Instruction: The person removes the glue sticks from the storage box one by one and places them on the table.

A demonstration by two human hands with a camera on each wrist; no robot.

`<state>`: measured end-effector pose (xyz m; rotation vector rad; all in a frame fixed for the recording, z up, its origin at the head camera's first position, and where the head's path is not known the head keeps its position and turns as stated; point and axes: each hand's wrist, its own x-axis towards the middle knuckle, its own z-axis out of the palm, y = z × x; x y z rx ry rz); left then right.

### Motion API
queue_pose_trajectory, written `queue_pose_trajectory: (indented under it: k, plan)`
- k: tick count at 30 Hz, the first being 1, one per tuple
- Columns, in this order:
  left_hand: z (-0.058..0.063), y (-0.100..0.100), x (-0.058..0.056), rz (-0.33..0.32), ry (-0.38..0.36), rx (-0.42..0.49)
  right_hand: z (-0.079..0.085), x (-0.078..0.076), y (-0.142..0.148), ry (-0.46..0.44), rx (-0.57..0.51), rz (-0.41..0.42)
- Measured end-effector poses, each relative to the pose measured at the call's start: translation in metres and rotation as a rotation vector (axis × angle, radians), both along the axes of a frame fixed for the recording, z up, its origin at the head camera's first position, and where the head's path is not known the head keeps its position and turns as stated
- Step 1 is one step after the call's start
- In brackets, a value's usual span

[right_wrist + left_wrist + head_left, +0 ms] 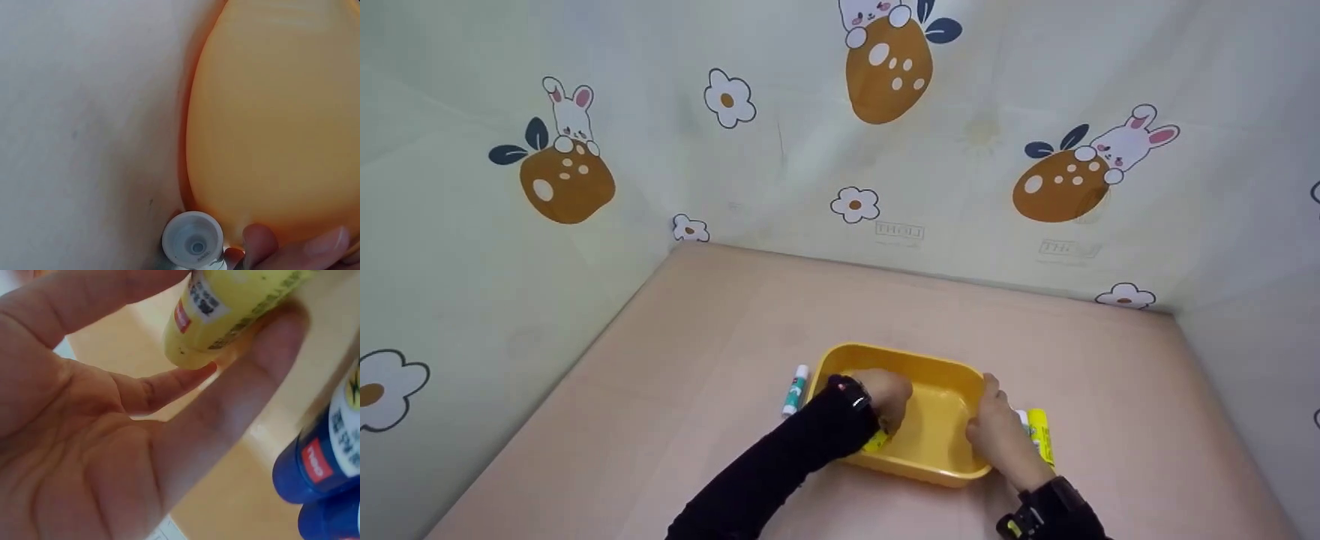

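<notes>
My left hand (887,394) reaches down into a yellow plastic basin (937,362). In the left wrist view, its thumb and fingers pinch a yellow glue stick (216,318) with a red label patch; in the head view the sleeve and hand hide most of that stick. Two blue-ended glue sticks (320,469) lie beside the hand. At the basin's right end, my right hand (1001,427) grips the rim, thumb on the inner side. Close to these fingers, the right wrist view shows a glue stick's white cap (193,239).
Outside the basin's left end lies a white-and-teal glue stick (795,391). Right of the right hand is a yellow tube (1041,435), partly hidden, next to a white-capped one. The pinkish table (780,300) meets printed cloth walls (780,172) behind and at both sides.
</notes>
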<state>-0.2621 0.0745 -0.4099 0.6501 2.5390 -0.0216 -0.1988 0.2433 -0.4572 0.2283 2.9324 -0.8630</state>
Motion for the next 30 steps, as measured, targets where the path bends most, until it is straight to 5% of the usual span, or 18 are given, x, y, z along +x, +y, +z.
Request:
queue_pose_trajectory:
  k: [8, 14, 20, 30]
  plan:
    - [0.0, -0.001, 0.002, 0.17, -0.169, 0.084, -0.001, 0.001, -0.001, 0.032, 0.03, 0.011]
    - [0.002, -0.003, 0.001, 0.173, -0.174, 0.101, -0.001, 0.0, -0.001, 0.029, 0.033, 0.009]
    - [0.007, -0.007, -0.004, 0.256, -0.255, 0.196, 0.0, 0.001, 0.0, 0.041, 0.031, 0.02]
    - [0.025, -0.014, -0.004, 0.205, -0.29, 0.362, 0.001, 0.0, 0.001, -0.018, 0.002, 0.004]
